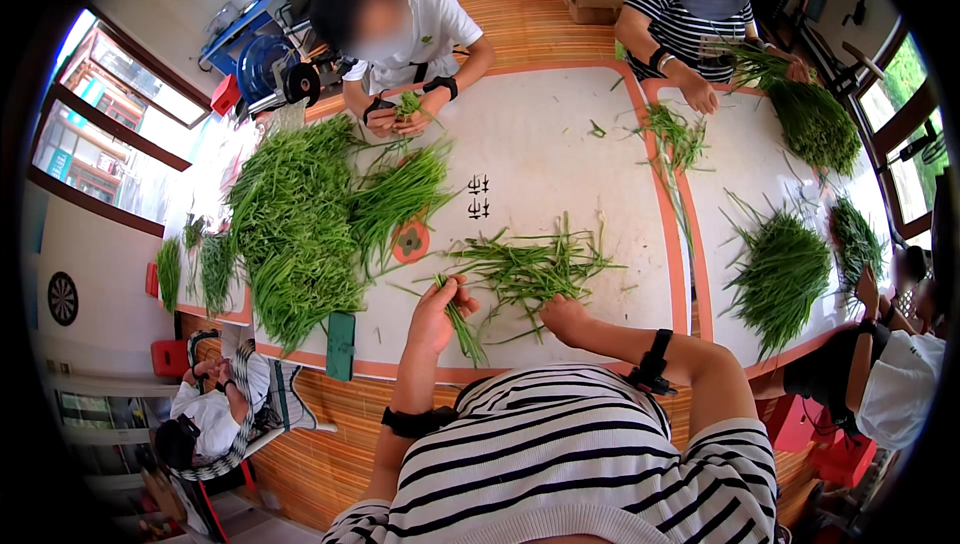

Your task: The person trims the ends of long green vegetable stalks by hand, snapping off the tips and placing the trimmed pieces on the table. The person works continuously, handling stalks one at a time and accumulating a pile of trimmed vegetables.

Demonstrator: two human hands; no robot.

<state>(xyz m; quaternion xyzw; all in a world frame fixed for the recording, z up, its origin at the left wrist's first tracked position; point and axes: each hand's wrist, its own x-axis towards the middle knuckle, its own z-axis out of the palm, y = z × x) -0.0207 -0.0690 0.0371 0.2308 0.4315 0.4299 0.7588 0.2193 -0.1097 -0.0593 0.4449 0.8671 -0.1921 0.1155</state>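
A small bunch of green stalks point(463, 326) is gripped in my left hand point(437, 315), its lower ends pointing toward the table's near edge. My right hand point(568, 319) rests with curled fingers at the near side of a loose pile of cut green stalks point(536, 265). Whether its fingertips pinch a stalk cannot be made out. To the left, a large heap of leafy green stalks point(296, 221) covers much of the white table point(555, 131). A smaller sheaf point(401, 195) lies beside that heap.
Across the table a person point(431, 33) handles a small bunch; another person point(690, 26) works at the far right. More bundles point(784, 274) lie on the right-hand table. A phone in a green case point(340, 345) sits at the near edge. Someone sits in a chair point(217, 409) lower left.
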